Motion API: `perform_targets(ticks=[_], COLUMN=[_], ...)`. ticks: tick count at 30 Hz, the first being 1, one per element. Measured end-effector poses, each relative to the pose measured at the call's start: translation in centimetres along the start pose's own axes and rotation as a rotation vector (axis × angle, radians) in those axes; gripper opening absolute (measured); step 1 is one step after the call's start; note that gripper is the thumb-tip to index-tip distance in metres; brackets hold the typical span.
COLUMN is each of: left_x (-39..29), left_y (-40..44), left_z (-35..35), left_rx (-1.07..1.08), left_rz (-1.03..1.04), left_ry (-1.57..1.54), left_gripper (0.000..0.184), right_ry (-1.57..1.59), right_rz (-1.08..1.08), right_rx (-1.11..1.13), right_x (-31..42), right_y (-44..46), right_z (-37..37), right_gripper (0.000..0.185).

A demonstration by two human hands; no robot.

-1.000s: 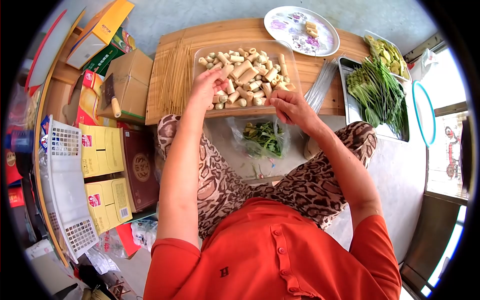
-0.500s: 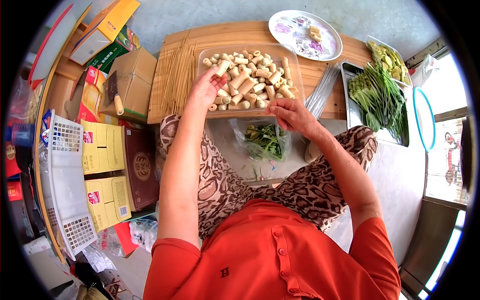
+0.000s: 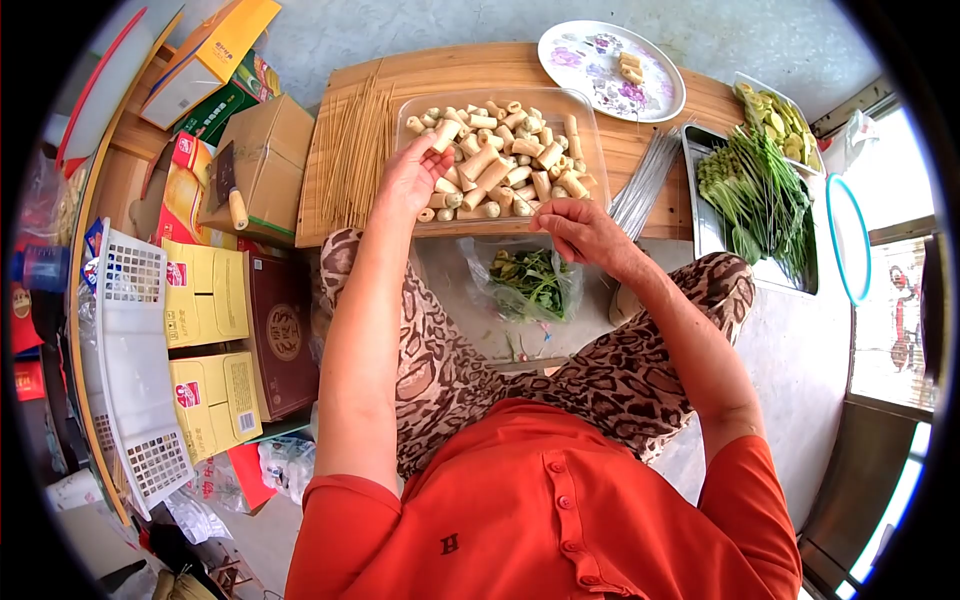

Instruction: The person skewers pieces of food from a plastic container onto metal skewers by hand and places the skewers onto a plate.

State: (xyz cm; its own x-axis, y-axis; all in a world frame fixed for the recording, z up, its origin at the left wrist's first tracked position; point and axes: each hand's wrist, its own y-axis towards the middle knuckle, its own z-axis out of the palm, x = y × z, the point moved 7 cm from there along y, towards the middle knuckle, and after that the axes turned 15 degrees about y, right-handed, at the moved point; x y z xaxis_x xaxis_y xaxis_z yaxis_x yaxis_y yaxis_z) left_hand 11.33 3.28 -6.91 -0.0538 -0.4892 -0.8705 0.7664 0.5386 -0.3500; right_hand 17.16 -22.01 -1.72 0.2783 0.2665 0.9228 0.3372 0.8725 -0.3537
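Observation:
My left hand (image 3: 412, 178) pinches a short tan roll (image 3: 445, 136) between thumb and fingers, over the left side of a clear plastic tub (image 3: 598, 150). Heaped in the tub are many similar cut rolls (image 3: 495, 172) with pale green ends. At the tub's front right corner, my right hand (image 3: 580, 232) is closed with thumb and fingertips together; whatever they hold, if anything, is too small to make out. Thin bamboo skewers (image 3: 352, 150) lie left of the tub, and metal skewers (image 3: 648, 180) lie to its right.
A floral plate (image 3: 575, 75) with a few skewered pieces (image 3: 630, 68) sits behind the tub. On the right are a metal tray (image 3: 705, 225) of leafy greens (image 3: 755, 195) and a tray of sliced vegetables (image 3: 775, 125). A plastic bag of greens (image 3: 525, 280) hangs below the table edge. Boxes (image 3: 205, 300) stand left.
Hardly anything differs. My right hand has shifted very slightly at the tub's corner; my left hand keeps the roll in the same place.

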Motion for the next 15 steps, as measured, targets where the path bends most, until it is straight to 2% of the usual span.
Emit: perform_targets(ticks=[11, 15], left_x=[-0.4, -0.4], left_y=[-0.8, -0.9], left_z=[0.7, 1.5], left_rx=[-0.011, 0.058], left_rz=[0.011, 0.014], left_ry=[0.025, 0.046], left_gripper=[0.025, 0.024], right_ry=[-0.022, -0.032], right_rz=[0.001, -0.016], right_rx=[-0.002, -0.008], right_x=[-0.3, -0.1], right_y=[0.2, 0.3], right_z=[0.0, 0.1], right_gripper=[0.022, 0.022])
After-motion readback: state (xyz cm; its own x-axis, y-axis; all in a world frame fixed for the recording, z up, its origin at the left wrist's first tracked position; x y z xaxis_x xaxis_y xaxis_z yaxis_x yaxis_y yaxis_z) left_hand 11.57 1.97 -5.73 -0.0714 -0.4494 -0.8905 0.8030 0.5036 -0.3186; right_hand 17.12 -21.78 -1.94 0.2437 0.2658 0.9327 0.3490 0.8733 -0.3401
